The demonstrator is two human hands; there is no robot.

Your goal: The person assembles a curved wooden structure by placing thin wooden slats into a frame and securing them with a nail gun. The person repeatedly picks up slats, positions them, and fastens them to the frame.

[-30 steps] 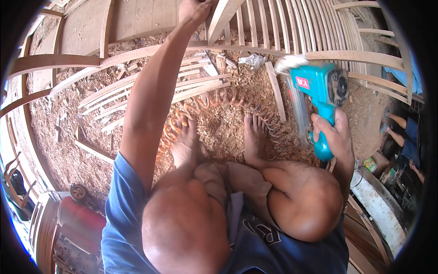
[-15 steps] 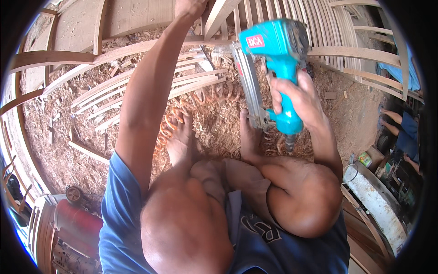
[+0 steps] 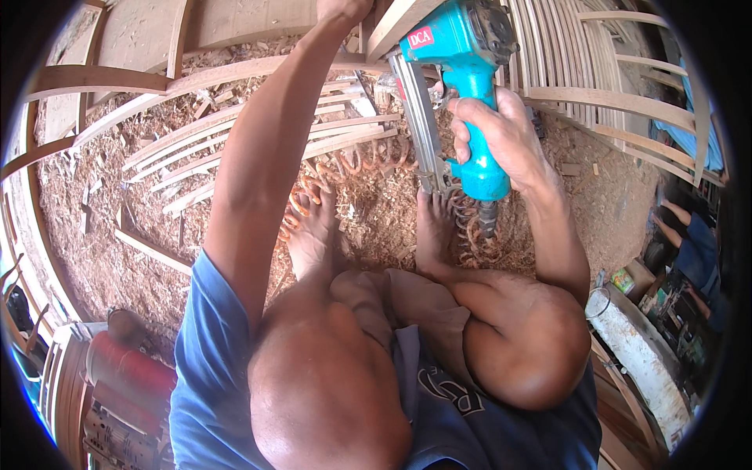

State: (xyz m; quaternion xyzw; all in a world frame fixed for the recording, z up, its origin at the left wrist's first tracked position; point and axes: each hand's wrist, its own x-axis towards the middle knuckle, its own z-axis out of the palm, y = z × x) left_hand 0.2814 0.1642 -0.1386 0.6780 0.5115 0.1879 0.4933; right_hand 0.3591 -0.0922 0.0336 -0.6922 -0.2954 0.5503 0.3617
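Since the earlier frame the turquoise pneumatic nail gun (image 3: 458, 86) has risen and swung left, its head now up against the pale curved wooden slat (image 3: 399, 23). The right hand (image 3: 501, 137) is wrapped tight around the gun's handle. The left hand (image 3: 345, 8), arm stretched up, grips the slat at the picture's top edge, fingers mostly cut off. Below, bare feet rest on the sawdust-covered floor (image 3: 141, 211) beside a coiled orange air hose (image 3: 368, 160).

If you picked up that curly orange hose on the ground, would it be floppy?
Probably springy rather than limp: the orange hose lies in tight coils on the sawdust floor. It looks thin, so likely light. It seems to lead to the blue nail gun in the right hand, so pulling may tug that.
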